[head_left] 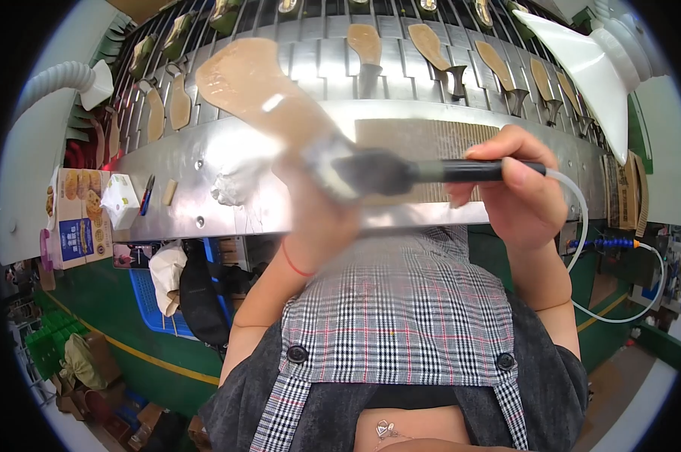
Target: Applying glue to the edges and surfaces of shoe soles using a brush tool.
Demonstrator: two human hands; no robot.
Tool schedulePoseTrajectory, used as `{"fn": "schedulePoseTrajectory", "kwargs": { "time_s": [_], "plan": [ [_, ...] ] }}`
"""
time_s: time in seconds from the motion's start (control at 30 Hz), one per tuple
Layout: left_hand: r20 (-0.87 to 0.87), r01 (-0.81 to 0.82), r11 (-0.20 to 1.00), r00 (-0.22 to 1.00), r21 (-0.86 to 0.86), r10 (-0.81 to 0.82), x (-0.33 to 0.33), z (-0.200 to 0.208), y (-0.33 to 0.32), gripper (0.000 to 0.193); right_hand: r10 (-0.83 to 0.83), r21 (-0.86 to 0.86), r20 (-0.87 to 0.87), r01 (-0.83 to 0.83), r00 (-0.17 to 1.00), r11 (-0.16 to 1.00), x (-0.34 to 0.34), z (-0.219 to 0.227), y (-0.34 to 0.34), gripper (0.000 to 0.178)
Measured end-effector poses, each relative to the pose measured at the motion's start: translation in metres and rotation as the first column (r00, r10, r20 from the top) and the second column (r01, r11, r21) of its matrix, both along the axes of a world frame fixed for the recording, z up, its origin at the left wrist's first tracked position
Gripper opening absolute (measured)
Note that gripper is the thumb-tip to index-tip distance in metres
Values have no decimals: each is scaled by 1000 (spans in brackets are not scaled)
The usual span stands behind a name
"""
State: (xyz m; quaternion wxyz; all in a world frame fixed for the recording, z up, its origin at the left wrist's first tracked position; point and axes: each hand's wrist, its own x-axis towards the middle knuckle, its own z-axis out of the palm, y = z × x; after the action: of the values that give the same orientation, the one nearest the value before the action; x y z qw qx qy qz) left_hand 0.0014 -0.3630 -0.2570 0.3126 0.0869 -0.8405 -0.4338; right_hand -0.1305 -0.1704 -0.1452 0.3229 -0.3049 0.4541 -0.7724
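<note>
My left hand (322, 215), smeared by motion, grips a tan shoe sole (242, 75) by its narrow heel end. The sole's wide toe part points up and away to the left. In my right hand (525, 188) is a black-handled glue brush (480, 171), pinched between thumb and fingers. From the handle's rear end a clear tube (581, 218) curves down to the right. The brush's dark head lies over the heel end of the sole; blur hides whether they touch. Behind the brush, a ribbed cardboard sheet (438, 132) rests on the metal bench.
A slatted conveyor (318, 49) beyond the metal bench carries several soles, some with dark heels (457, 79). A white extraction hood (589, 75) stands at the right. Crumpled plastic (231, 188), pens (147, 196), a tissue pack (120, 200) and a printed carton (77, 215) are at the left.
</note>
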Motion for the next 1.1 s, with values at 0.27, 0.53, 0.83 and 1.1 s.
{"fn": "schedulePoseTrajectory", "kwargs": {
  "time_s": [0.27,0.53,0.83,1.1],
  "plan": [
    [-18,46,867,999,496,-43,-62,-16,-37,41,168,-148,399,-117,901,982,-3,-27,-8,33],
    [454,-140,692,841,708,-295,-119,-78,-195,48,-15,-30,473,33,881,999,-7,-48,-6,33],
    [628,-452,669,263,-590,732,-81,-149,-399,61,-204,73,548,196,812,978,-3,-53,6,32],
    [903,-740,651,380,167,199,-37,-169,-487,52,-244,86,418,229,875,970,-2,-42,6,32]
  ]
}}
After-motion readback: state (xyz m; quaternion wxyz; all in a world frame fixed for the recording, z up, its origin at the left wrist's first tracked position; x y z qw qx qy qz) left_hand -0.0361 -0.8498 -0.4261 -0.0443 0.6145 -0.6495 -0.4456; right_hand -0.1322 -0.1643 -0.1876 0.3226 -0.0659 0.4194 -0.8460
